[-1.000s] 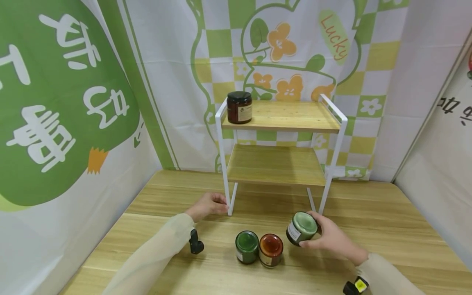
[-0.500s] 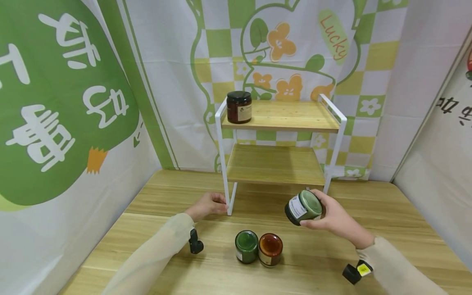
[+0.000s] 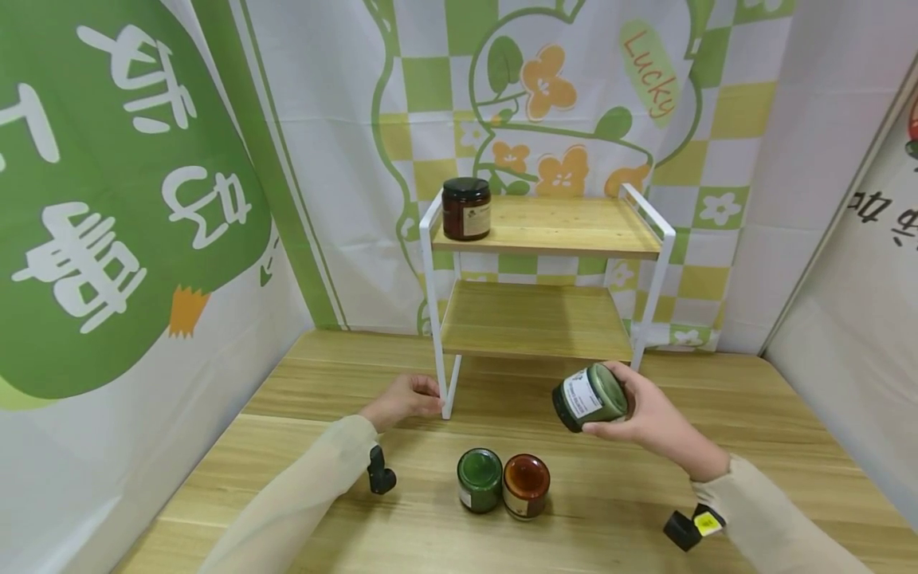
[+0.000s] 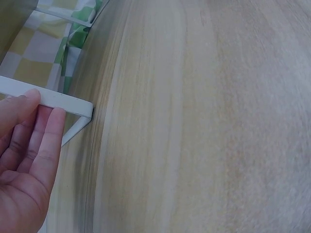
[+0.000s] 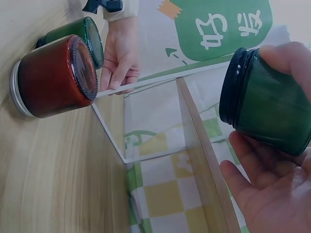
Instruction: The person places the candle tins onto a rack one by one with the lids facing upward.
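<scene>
My right hand (image 3: 649, 418) grips a green glass jar (image 3: 598, 391) with a white label and a dark lid. It is held tilted above the table, its base turned up to the right and its lid low on the left. My left hand (image 3: 404, 401) pinches the foot of the white leg (image 4: 73, 103) of a two-tier shelf (image 3: 538, 319) between thumb and fingers. On the table in front of the shelf, a darker green jar (image 3: 480, 478) and an amber-red jar (image 3: 527, 485) stand side by side, bases up. The right wrist view shows the red jar (image 5: 53, 80) closer.
A dark brown jar (image 3: 466, 209) with a black lid stands upright at the left end of the top shelf board (image 3: 566, 223). The lower board (image 3: 538, 319) has wood grain. Printed cloth (image 3: 344, 159) hangs behind and at both sides of the wooden table (image 3: 301, 375).
My right hand has raised the green jar and tilted it further, so more of its label shows. In the last half second it moved only slightly. My left hand stays at the shelf leg.
</scene>
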`<state>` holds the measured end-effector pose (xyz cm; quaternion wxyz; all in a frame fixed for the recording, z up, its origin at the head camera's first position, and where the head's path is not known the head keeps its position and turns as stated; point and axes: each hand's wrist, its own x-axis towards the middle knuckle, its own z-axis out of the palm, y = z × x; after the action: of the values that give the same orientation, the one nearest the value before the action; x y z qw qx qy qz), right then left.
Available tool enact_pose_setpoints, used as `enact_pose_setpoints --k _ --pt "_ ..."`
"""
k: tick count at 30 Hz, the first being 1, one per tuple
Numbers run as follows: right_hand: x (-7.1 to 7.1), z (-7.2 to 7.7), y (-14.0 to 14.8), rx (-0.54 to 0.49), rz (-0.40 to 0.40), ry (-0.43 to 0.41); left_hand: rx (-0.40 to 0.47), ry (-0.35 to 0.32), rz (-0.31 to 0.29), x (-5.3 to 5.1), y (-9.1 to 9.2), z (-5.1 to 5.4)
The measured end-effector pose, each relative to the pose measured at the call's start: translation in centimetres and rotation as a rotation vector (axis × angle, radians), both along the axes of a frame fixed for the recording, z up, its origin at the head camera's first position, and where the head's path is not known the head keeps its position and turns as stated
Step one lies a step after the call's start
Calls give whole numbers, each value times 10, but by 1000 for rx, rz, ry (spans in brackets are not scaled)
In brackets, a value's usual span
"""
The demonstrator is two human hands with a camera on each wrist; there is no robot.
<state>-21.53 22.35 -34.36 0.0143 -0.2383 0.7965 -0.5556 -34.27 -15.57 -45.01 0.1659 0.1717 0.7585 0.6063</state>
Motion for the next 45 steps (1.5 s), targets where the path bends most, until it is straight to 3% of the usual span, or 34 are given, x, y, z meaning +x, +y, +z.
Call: enact_pose_setpoints --k 7,19,45 --pt "0 -4 0 -27 28 -13 -6 5 -2 0 0 1" --pt "-3 -11 4 -3 36 109 3 5 -14 0 0 2" --pt "-6 -6 7 -44 17 128 25 -13 -6 0 1 1"
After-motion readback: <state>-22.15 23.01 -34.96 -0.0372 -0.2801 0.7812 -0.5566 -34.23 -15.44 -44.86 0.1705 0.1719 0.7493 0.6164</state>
